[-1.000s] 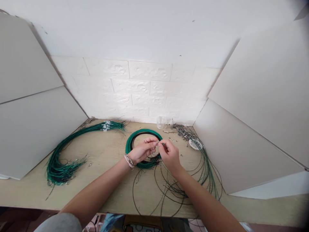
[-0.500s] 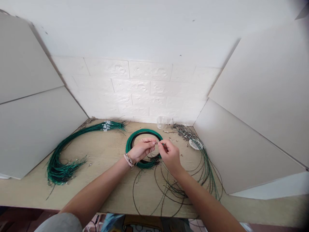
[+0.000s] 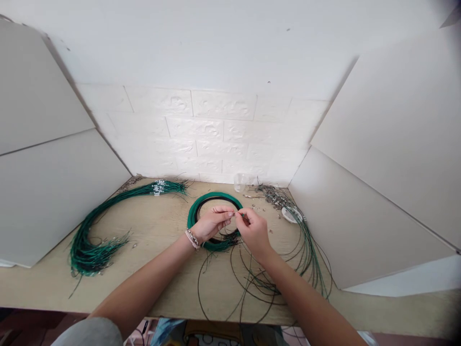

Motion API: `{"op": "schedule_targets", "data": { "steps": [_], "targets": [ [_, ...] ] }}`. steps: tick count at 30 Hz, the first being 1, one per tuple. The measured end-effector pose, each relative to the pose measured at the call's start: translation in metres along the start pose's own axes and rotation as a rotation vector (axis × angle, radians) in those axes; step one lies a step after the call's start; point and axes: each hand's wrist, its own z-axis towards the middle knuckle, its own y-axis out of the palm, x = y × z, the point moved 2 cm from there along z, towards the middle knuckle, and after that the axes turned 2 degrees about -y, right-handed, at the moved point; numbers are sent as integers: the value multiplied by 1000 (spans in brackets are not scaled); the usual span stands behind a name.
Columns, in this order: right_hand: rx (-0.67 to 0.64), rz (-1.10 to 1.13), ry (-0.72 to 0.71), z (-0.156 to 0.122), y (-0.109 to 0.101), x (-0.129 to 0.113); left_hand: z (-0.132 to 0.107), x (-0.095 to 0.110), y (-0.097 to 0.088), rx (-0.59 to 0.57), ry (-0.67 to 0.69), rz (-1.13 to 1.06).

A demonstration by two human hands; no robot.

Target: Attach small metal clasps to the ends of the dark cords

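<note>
My left hand (image 3: 213,223), with a bracelet at its wrist, is closed in a pinch. Facing it, my right hand (image 3: 253,231) pinches too, and the fingertips of both nearly meet. Whatever small piece lies between them is too tiny to make out. Below both hands, a coil of green and black cord (image 3: 195,211) rests on the table, partly covered by my left hand. Loose dark and green cords (image 3: 248,288) spread in loops under my right forearm.
A bundle of green cords (image 3: 86,230) with white tags curves along the left of the table (image 3: 158,269). At the back right lie a pile of small metal parts (image 3: 275,197), a white round spool (image 3: 291,215) and a clear cup (image 3: 239,182). White panels (image 3: 382,221) flank both sides.
</note>
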Motion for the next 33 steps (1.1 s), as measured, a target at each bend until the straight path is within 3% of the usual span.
{"op": "schedule_targets", "data": {
  "steps": [21,33],
  "targets": [
    [-25,-14,-9,1,1,1,1,3,1,2,38,68],
    [-29,-8,7,1,1,2,1,11,2,-73,82,270]
  ]
}}
